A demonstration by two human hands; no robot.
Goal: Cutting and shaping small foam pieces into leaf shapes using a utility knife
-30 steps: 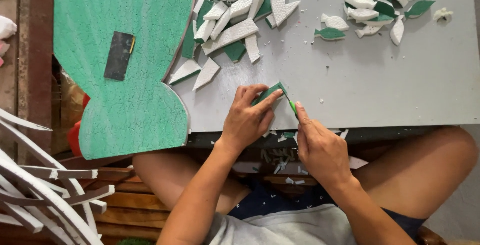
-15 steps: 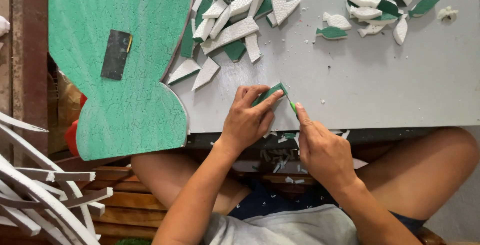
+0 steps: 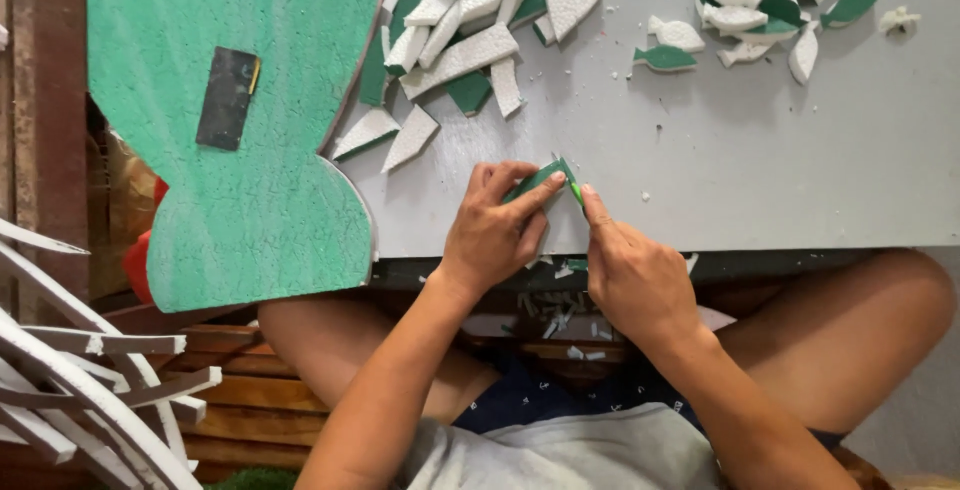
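Two hands worked close together at the near edge of the grey board (image 3: 800, 170). The left hand (image 3: 495, 235) lay flat, palm down, with its fingers curled over a small green foam piece (image 3: 540, 178). It pinched that piece between the thumb and the first fingers and pressed it down on the board. The left arm came up from the lower left, bent at the elbow.

The right hand (image 3: 635, 275) sat just to the right of it, almost touching. Its first finger pointed far and left, along a thin green tool (image 3: 576, 190) gripped tight in the fist. The tip of the tool touched the right end of the foam piece. Only a little bit of the tool showed, so what kind it was could not be told.

Since half a second before, both hands had stayed in the same spot with the same grip. The foam piece had not moved either. Nothing else on the board had shifted.

Far on the left lay a big green foam sheet (image 3: 230, 150) with a curvy edge and a small black block (image 3: 227, 98) on top. White and green scraps (image 3: 460, 50) were piled on the far side of the hands. More cut shapes (image 3: 760, 10) lay far to the right. The person's bare knees showed under the board.
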